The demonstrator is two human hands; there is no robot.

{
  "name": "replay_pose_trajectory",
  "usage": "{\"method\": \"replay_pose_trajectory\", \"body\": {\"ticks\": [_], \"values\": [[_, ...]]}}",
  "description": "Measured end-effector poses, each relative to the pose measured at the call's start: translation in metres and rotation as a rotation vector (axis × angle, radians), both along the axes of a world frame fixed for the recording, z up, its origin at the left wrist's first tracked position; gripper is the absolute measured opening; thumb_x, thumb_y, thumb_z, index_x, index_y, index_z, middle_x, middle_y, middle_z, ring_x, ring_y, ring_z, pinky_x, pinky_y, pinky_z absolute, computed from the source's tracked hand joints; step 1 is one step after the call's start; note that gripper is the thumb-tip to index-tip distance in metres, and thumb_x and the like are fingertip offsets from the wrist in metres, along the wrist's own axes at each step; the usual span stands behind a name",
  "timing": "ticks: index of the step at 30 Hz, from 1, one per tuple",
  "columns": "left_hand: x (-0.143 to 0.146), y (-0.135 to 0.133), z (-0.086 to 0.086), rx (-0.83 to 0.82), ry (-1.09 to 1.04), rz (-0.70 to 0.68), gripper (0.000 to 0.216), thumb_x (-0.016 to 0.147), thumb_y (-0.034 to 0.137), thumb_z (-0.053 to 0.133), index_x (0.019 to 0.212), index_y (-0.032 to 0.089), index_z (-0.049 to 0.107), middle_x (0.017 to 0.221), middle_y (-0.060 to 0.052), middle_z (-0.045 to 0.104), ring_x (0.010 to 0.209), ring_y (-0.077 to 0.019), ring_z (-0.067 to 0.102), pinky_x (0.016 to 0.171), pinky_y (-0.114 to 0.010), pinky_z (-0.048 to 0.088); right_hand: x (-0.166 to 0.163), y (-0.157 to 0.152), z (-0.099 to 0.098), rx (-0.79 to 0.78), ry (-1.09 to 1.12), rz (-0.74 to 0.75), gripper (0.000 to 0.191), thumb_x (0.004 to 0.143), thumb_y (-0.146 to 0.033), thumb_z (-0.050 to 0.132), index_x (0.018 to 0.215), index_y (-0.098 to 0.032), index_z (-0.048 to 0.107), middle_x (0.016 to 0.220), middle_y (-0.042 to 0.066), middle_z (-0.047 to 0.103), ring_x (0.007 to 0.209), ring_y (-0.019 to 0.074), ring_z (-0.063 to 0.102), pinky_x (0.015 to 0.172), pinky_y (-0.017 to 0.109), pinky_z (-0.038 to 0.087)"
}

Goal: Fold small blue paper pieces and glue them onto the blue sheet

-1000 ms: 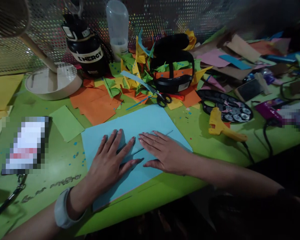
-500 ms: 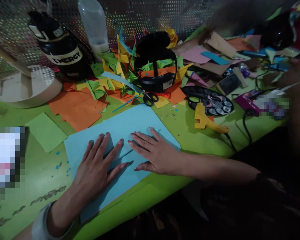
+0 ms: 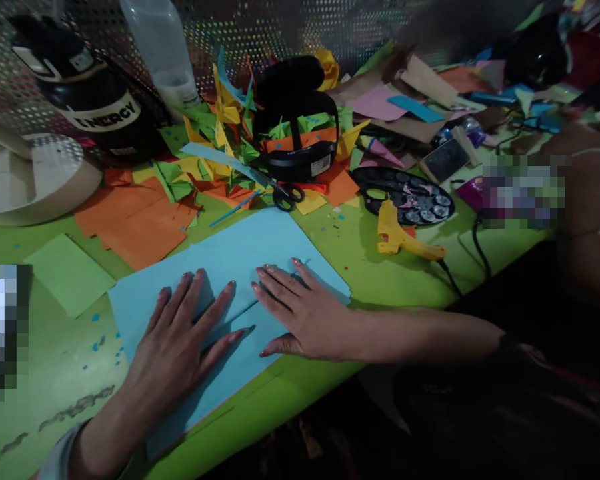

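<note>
Green and glossy, the table [image 3: 405, 283] runs across the frame, with perforated metal mesh [image 3: 260, 27] behind it and darkness at the lower right. Blue paper [image 3: 245, 243] lies flat at the centre, slightly left of the middle, its lower edge near the front of the table. The left hand [image 3: 173, 343] rests palm down on the left part of the paper, fingers spread and thumb pointing right; a pale wristband [image 3: 60, 453] shows at the lower left. The right hand [image 3: 310, 313] also lies palm down, on the right part of the paper, its fingers fanned and its thumb apart from them. A dark line runs across the paper between the two hands, which do not touch each other.

Left of the paper are a green sheet [image 3: 70, 275] and scattered blue specks [image 3: 96, 333]; just above it lie orange sheets [image 3: 135, 223] and black-handled scissors [image 3: 290, 197]. A black bottle [image 3: 80, 100] and a clear bottle [image 3: 157, 47] stand at the upper left. Right of centre, a yellow glue gun [image 3: 391, 235] sits against a black paint palette [image 3: 415, 210]. Paper scraps [image 3: 375, 103] fill the upper right, and another person's arm [image 3: 587, 200] shows at the right edge, partly blurred.
</note>
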State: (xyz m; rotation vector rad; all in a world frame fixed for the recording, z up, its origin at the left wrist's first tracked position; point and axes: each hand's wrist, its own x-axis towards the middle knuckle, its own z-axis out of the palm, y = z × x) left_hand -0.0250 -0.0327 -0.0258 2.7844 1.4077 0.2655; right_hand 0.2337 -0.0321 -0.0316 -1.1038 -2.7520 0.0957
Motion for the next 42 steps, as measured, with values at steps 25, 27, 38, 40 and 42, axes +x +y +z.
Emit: {"method": "replay_pose_trajectory", "body": {"ticks": [25, 27, 38, 40, 42], "values": [[0.003, 0.0, 0.005, 0.003, 0.017, 0.014, 0.055, 0.095, 0.038, 0.055, 0.148, 0.028, 0.043, 0.162, -0.013, 0.027, 0.146, -0.0422, 0.029, 0.115, -0.063, 0.03, 0.009, -0.02, -0.002, 0.295, -0.059, -0.256, 0.094, 0.092, -0.073, 0.032, 0.136, 0.008, 0.051, 0.139, 0.032, 0.052, 0.134, 0.0399, 0.049, 0.111, 0.066, 0.034], [0.003, 0.0, 0.005, 0.005, 0.02, 0.009, 0.057, 0.095, 0.037, 0.055, 0.149, 0.029, 0.041, 0.162, -0.013, 0.027, 0.146, -0.0421, 0.03, 0.115, -0.063, 0.031, 0.009, -0.02, -0.003, 0.342, -0.039, -0.256, 0.095, 0.091, -0.074, 0.031, 0.132, 0.009, 0.054, 0.134, 0.032, 0.057, 0.13, 0.039, 0.052, 0.112, 0.063, 0.036], [0.002, 0.001, 0.004, 0.016, 0.025, -0.003, 0.062, 0.095, 0.039, 0.056, 0.152, 0.032, 0.034, 0.162, -0.012, 0.025, 0.146, -0.0421, 0.028, 0.113, -0.065, 0.033, 0.021, -0.015, 0.01, 0.281, -0.066, -0.346, 0.082, 0.095, -0.069, 0.032, 0.134, -0.002, 0.057, 0.133, 0.02, 0.062, 0.123, 0.0319, 0.054, 0.118, 0.06, 0.021], [0.002, 0.001, 0.004, 0.017, 0.017, -0.003, 0.065, 0.095, 0.039, 0.056, 0.154, 0.034, 0.03, 0.163, -0.011, 0.024, 0.147, -0.0413, 0.027, 0.114, -0.065, 0.032, 0.024, -0.012, 0.013, 0.253, -0.083, -0.39, 0.082, 0.093, -0.07, 0.032, 0.134, -0.004, 0.058, 0.131, 0.02, 0.063, 0.124, 0.0325, 0.051, 0.117, 0.058, 0.022], [0.002, 0.001, 0.004, 0.017, 0.014, -0.005, 0.066, 0.095, 0.038, 0.056, 0.155, 0.036, 0.027, 0.163, -0.011, 0.024, 0.147, -0.0405, 0.026, 0.114, -0.065, 0.032, 0.026, -0.011, 0.016, 0.229, -0.097, -0.421, 0.081, 0.092, -0.072, 0.033, 0.134, -0.007, 0.059, 0.128, 0.019, 0.063, 0.122, 0.033, 0.051, 0.114, 0.055, 0.026]]}}
